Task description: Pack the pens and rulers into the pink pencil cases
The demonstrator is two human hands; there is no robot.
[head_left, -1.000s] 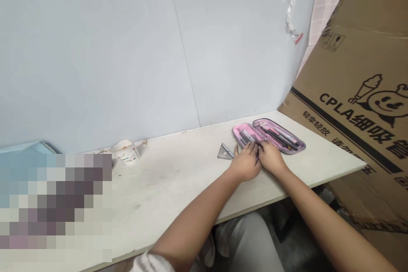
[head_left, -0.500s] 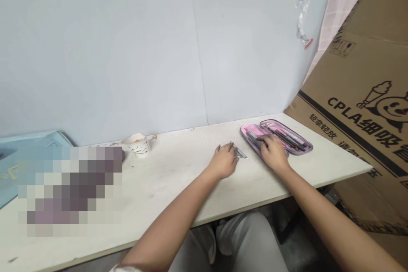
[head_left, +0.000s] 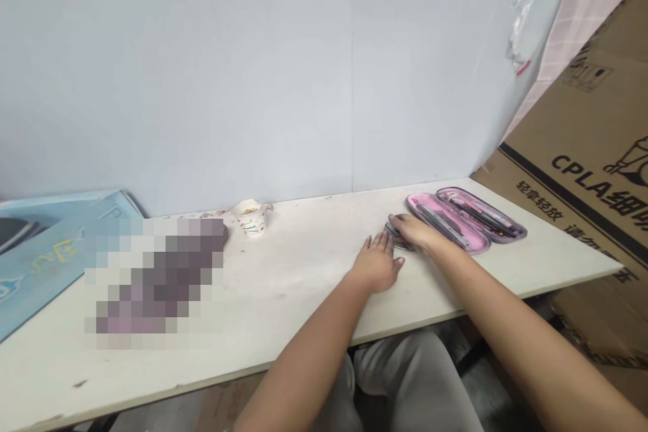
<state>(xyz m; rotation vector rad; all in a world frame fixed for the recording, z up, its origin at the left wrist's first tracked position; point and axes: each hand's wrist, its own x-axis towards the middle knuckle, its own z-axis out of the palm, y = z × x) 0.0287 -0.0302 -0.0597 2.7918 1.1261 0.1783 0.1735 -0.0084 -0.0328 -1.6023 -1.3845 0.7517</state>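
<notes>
My left hand (head_left: 377, 262) lies flat on the white table (head_left: 283, 270), fingers stretched out and nothing in it. Just beyond it, my right hand (head_left: 414, 229) reaches in from the right and closes its fingers on a small grey set square (head_left: 398, 241), which the hand mostly hides. An open pink pencil case (head_left: 468, 221) with pens and a ruler inside lies just right of that hand, near the table's far right end.
A crumpled paper cup (head_left: 250, 215) sits by the pale wall panel. A light blue box (head_left: 45, 250) lies at the far left. A large cardboard carton (head_left: 592, 169) leans against the table's right end. My knees show under the front edge.
The set square has passed from my left hand to my right. My right hand came off the pencil case and moved left; my left hand drew back and flattened. The view swung left.
</notes>
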